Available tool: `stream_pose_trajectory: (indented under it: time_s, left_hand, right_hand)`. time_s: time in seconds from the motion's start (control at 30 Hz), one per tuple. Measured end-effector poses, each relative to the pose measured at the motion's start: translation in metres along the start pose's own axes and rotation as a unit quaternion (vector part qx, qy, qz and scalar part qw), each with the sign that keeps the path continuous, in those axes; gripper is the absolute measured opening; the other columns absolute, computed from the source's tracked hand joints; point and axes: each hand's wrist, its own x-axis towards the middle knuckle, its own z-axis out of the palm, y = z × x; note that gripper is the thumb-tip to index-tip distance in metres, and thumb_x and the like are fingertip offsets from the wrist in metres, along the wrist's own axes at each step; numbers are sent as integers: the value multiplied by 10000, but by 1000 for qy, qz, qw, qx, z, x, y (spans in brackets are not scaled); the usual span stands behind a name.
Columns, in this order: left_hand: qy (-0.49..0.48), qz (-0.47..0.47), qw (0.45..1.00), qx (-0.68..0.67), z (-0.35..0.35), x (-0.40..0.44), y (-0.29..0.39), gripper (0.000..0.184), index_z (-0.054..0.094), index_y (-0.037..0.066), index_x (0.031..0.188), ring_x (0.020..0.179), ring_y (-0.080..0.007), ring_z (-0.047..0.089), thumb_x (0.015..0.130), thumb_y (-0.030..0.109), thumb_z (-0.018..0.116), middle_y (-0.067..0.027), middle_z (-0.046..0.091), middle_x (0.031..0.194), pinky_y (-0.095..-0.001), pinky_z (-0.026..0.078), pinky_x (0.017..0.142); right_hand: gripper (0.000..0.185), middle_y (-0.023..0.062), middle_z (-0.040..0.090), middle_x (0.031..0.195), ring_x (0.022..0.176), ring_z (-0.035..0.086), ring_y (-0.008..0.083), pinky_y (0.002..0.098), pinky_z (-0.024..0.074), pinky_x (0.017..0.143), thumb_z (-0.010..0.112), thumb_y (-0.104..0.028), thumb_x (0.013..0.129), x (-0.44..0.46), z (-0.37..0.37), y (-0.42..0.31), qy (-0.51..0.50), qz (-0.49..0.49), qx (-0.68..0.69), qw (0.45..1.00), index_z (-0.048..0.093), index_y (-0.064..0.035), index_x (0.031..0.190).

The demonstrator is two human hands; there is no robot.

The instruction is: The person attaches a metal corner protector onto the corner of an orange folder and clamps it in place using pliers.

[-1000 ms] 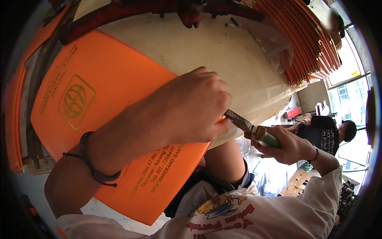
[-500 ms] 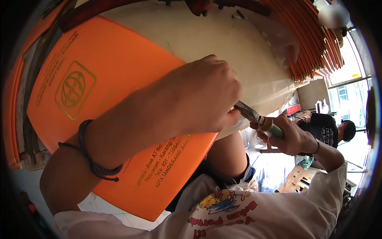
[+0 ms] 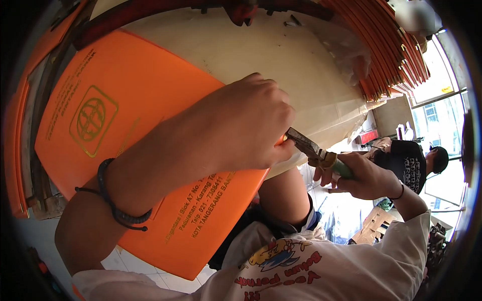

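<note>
An orange folder [image 3: 150,80] with gold print and an emblem lies across the work surface and juts toward my lap. My left hand [image 3: 261,123], closed, reaches over it and pinches its right-hand corner; only a sliver of orange shows by the thumb. In my closed right hand [image 3: 369,175] is a pair of pliers [image 3: 311,146] with a green handle and worn metal jaws. The jaw tips sit at that corner, right beside my left thumb. Whether the jaws are clamped on it is hidden by the fingers.
A fanned stack of orange folders [image 3: 381,50] with small metal corners stands at the back right. The tan work surface [image 3: 261,50] has a dark red metal bar [image 3: 241,10] along its far side. Another person [image 3: 406,160] in a black shirt is at the right.
Both hands and the pliers have shifted slightly left in view. The fingers of my right hand look a little looser around the handles.
</note>
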Motion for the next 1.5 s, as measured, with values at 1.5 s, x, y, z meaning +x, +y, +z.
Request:
stream_pose_trajectory:
  time_s: [1.5]
  left_hand:
    - [11,22,1000,1,-1,-2,-2,260,607,3,748,842,-308,598,789,234,718,-133,594,774,-398,473,885]
  right_hand:
    - [295,66,637,863,698,619,185,335,519,688,547,-44,862,1,-2,-18,-13,30,-25,999,558,12,1152]
